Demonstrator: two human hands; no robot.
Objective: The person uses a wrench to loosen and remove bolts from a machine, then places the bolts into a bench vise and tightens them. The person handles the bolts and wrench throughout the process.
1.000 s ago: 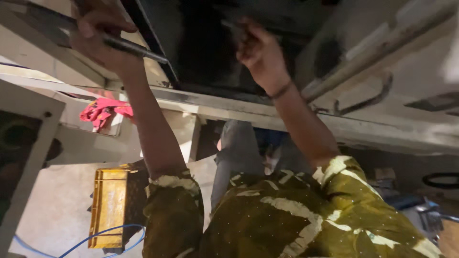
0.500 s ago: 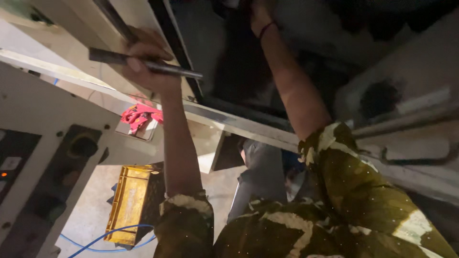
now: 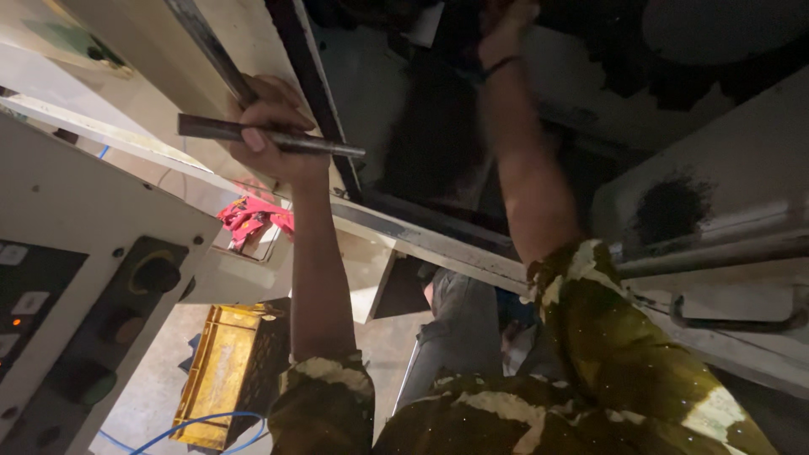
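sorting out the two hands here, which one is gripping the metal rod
The left hand: its fingers wrap the dark metal rod, which lies roughly level across the pale frame. The right hand reaches up into the dark opening, with no rod in it.

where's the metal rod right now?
Head view, upper left: the metal rod lies level in the left hand, against the machine's dark frame bar, above the pink rag.
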